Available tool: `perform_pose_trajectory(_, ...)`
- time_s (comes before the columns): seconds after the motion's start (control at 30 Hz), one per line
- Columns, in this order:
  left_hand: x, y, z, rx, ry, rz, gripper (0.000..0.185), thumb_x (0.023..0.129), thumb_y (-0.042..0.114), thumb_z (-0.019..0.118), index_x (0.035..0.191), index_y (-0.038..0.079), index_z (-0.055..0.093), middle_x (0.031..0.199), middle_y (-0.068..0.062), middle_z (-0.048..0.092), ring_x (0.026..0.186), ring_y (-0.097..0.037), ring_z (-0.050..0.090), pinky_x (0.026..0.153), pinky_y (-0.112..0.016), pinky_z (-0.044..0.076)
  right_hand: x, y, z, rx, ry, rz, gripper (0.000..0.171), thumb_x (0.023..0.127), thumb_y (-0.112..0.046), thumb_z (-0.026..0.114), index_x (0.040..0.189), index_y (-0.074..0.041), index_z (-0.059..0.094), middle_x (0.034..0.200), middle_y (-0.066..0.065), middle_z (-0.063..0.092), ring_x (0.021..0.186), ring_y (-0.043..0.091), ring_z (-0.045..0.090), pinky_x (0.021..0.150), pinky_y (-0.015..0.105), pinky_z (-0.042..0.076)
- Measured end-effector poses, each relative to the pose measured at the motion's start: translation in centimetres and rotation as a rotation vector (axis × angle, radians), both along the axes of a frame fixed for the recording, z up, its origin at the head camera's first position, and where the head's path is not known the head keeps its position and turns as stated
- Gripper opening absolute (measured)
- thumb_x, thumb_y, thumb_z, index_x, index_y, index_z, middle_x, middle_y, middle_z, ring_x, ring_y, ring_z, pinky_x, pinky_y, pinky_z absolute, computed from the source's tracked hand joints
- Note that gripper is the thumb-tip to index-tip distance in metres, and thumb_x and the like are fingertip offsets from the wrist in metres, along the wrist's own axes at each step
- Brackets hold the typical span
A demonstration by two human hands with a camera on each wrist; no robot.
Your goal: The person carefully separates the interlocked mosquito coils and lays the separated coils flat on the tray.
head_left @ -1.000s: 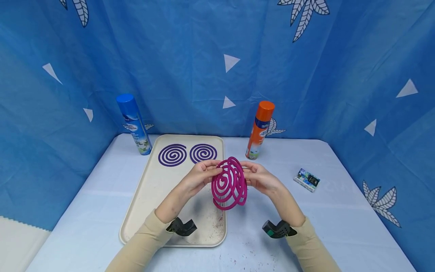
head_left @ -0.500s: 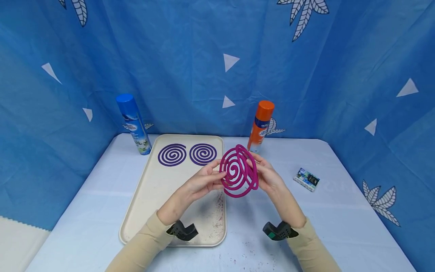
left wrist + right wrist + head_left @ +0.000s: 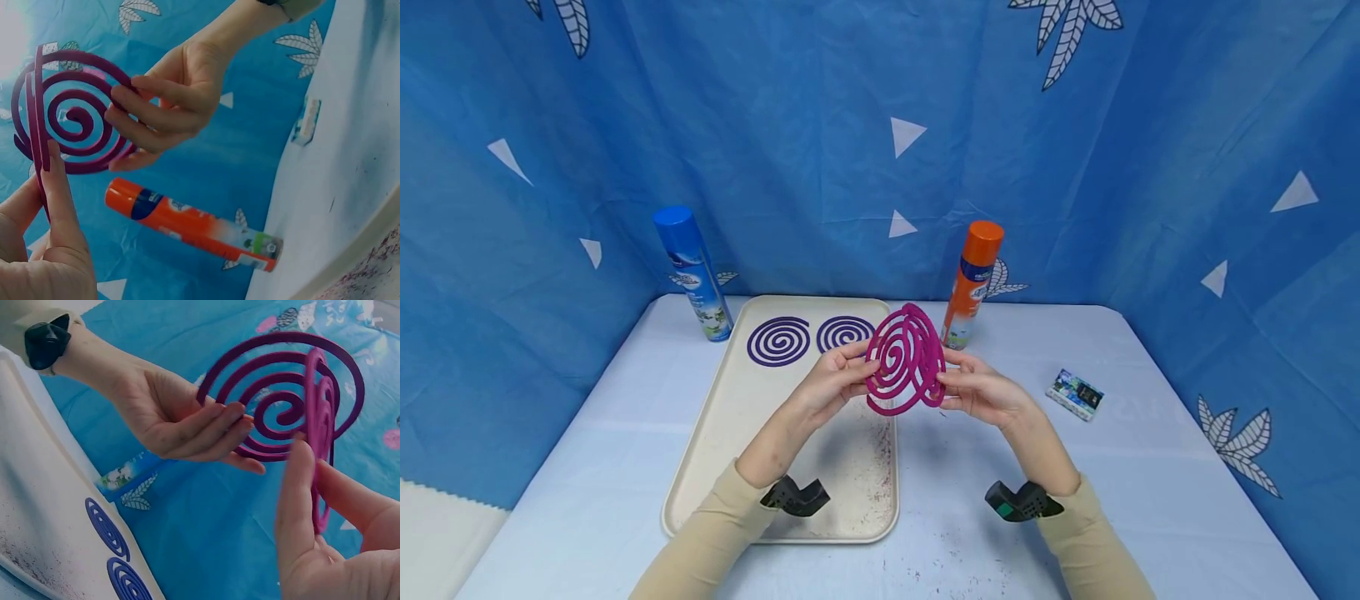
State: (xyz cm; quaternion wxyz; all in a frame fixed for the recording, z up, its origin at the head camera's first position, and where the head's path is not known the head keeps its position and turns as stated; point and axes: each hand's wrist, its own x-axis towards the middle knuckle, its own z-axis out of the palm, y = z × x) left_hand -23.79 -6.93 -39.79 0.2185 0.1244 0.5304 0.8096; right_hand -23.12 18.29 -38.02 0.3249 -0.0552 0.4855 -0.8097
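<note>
Two magenta mosquito coils hang in the air over the tray's right edge, tilted against each other and joined at the top with their rings overlapping. My left hand (image 3: 829,383) pinches one coil (image 3: 289,417) by its side between thumb and fingers. On the other side, my right hand (image 3: 988,393) pinches the second coil (image 3: 76,128). In the left wrist view, the left-hand coil stands edge-on across the other's face. Two dark purple coils lie flat on the tray; a left one (image 3: 779,342) and a right one (image 3: 844,335), whose lower edge is partly hidden behind my left hand.
A cream tray (image 3: 752,467) lies on the white-covered table, with reddish crumbs along its right side. A blue spray can (image 3: 694,279) stands at the back left, an orange spray can (image 3: 973,287) behind my right hand. A small printed box (image 3: 1075,394) lies at the right.
Both hands have raised the magenta coils, shifting them right and then back left. The pair has turned a little along the way, and my right hand's fingers have shifted on its coil.
</note>
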Motion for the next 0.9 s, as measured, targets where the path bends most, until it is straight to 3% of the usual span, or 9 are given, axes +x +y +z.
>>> perform_pose_trajectory(0.13, -0.08, -0.45, 0.46, 0.006, 0.029, 0.051, 0.049, 0.096, -0.002, 0.047, 0.142, -0.01, 0.033, 0.094, 0.006, 0.074, 0.084, -0.006, 0.071, 0.073, -0.019, 0.058, -0.04, -0.26, 0.09, -0.008, 0.037, -0.085, 0.029, 0.098, -0.006, 0.048, 0.126, -0.015, 0.046, 0.101, -0.002, 0.07, 0.082, 0.01, 0.069, 0.077, 0.022, 0.058)
perform_pose_trajectory(0.3, -0.07, -0.7, 0.9, -0.062, 0.035, 0.108, 0.048, 0.094, -0.003, 0.052, 0.14, -0.008, 0.038, 0.092, 0.006, 0.074, 0.084, -0.007, 0.071, 0.071, -0.019, 0.058, -0.13, -0.07, 0.32, 0.047, 0.056, -0.195, 0.023, 0.098, -0.006, 0.049, 0.119, -0.016, 0.052, 0.095, -0.002, 0.072, 0.079, 0.01, 0.071, 0.073, 0.021, 0.059)
perform_pose_trajectory(0.63, 0.23, -0.53, 0.86, -0.065, 0.032, 0.088, 0.049, 0.093, -0.002, 0.054, 0.14, -0.007, 0.04, 0.094, 0.004, 0.074, 0.084, -0.009, 0.072, 0.071, -0.02, 0.058, 0.08, -0.34, -0.12, 0.021, 0.072, -0.186, 0.026, 0.097, -0.002, 0.047, 0.117, -0.017, 0.056, 0.097, -0.001, 0.073, 0.084, 0.011, 0.071, 0.073, 0.022, 0.059)
perform_pose_trajectory(0.73, 0.19, -0.55, 0.82, -0.073, 0.057, 0.085, 0.048, 0.093, -0.002, 0.054, 0.139, -0.007, 0.041, 0.097, 0.003, 0.074, 0.085, -0.009, 0.072, 0.072, -0.021, 0.058, 0.26, -0.63, -0.13, 0.028, 0.087, -0.177, 0.026, 0.098, -0.003, 0.047, 0.118, -0.018, 0.054, 0.099, -0.003, 0.073, 0.085, 0.01, 0.071, 0.074, 0.022, 0.059)
perform_pose_trajectory(0.9, -0.12, -1.09, 0.95, -0.129, 0.112, 0.097, 0.047, 0.092, -0.001, 0.056, 0.137, -0.008, 0.043, 0.092, 0.007, 0.074, 0.084, -0.008, 0.072, 0.072, -0.022, 0.059, 0.27, -0.38, 0.16, 0.086, 0.111, -0.235, 0.021, 0.099, -0.008, 0.046, 0.115, -0.018, 0.056, 0.098, -0.005, 0.071, 0.084, 0.009, 0.069, 0.073, 0.022, 0.059)
